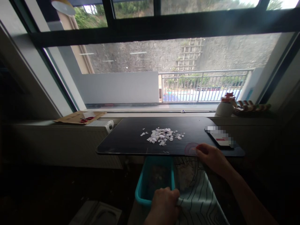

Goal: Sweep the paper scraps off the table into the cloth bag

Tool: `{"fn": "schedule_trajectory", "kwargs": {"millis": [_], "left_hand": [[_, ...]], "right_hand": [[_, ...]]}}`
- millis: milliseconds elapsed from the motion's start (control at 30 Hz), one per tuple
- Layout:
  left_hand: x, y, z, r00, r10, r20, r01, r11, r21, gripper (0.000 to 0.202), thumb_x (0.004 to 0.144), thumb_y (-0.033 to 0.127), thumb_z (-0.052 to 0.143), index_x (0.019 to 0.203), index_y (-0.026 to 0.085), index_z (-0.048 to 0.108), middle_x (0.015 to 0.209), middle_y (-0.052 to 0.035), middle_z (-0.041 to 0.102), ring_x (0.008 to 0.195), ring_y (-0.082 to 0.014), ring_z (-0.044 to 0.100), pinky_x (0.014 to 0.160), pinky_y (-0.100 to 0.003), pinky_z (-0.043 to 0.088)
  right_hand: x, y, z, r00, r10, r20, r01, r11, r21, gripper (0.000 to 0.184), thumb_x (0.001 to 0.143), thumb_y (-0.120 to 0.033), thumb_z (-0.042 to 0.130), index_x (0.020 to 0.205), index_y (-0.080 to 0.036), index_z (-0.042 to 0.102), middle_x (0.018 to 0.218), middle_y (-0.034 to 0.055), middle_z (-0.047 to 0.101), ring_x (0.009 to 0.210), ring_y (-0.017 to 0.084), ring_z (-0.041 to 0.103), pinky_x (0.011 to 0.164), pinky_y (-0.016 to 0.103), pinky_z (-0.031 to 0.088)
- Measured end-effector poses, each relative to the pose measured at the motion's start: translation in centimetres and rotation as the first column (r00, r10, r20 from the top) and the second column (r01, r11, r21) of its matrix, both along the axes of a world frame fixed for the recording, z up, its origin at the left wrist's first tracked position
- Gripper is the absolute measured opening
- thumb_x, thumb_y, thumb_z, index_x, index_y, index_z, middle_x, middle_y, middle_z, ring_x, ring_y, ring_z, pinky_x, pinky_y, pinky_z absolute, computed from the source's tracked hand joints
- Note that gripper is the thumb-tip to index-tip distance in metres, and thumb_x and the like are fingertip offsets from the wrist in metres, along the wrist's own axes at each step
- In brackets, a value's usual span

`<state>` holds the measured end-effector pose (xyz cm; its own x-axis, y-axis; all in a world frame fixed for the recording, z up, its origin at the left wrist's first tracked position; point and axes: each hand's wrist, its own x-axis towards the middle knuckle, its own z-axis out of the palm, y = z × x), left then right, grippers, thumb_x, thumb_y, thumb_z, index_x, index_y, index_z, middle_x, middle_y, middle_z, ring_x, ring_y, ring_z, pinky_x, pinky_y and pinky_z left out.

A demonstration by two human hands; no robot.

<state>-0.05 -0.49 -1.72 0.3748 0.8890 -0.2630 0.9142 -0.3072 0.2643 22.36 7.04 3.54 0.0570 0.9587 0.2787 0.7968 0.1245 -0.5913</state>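
Observation:
A dark tabletop [131, 137] stands before a window, with a heap of small white paper scraps [162, 135] in its middle. My right hand [212, 157] rests at the table's near edge, fingers curled against the rim beside a faint round pinkish mark [191, 149]; nothing clearly shows in it. Below the table, my left hand [164, 204] is closed on the near rim of a teal plastic bin [143, 187]. Striped white cloth [199, 193] lies beside the bin.
A dark tray with a blurred card [220, 137] lies on the table's right end. On the sill stand a white pot [225, 106], a basket [250, 108], and cardboard with red pieces [79, 117]. A white radiator [100, 123] is at left.

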Motion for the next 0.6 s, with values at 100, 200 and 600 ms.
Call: {"fn": "schedule_trajectory", "kwargs": {"millis": [100,200,600], "left_hand": [[-0.3,-0.1,0.0,0.999,0.029,-0.016,-0.029,1.000,-0.010,0.031,0.070,0.032,0.055,0.097,0.024,0.066,0.096,-0.0081,0.067,0.087,-0.0293,0.063,0.073,-0.037,0.047],[-0.8,0.0,0.1,0.999,0.040,-0.031,-0.040,0.999,-0.018,0.032,0.070,0.031,0.055,0.098,0.023,0.066,0.097,-0.0087,0.067,0.089,-0.0299,0.063,0.075,-0.037,0.047],[-0.5,0.2,0.0,0.999,-0.018,-0.031,0.018,0.999,-0.027,0.029,0.069,0.026,0.054,0.095,0.021,0.067,0.095,-0.0097,0.068,0.087,-0.0298,0.063,0.076,-0.037,0.047]], "right_hand": [[-2.7,2.2,0.0,0.997,0.049,-0.061,-0.047,0.998,0.045,0.025,0.078,-0.038,0.052,0.089,-0.021,0.066,0.082,0.0037,0.072,0.076,0.020,0.065,0.065,0.027,0.044],[-6.1,4.9,-0.2,0.989,0.128,-0.077,-0.122,0.989,0.078,0.025,0.079,-0.034,0.050,0.092,-0.020,0.067,0.079,0.0034,0.071,0.072,0.018,0.065,0.064,0.026,0.043],[-4.0,4.9,-0.1,1.000,0.003,0.026,-0.004,0.999,0.050,0.023,0.077,-0.032,0.050,0.087,-0.021,0.067,0.080,0.0044,0.071,0.076,0.021,0.064,0.066,0.028,0.041]]}}
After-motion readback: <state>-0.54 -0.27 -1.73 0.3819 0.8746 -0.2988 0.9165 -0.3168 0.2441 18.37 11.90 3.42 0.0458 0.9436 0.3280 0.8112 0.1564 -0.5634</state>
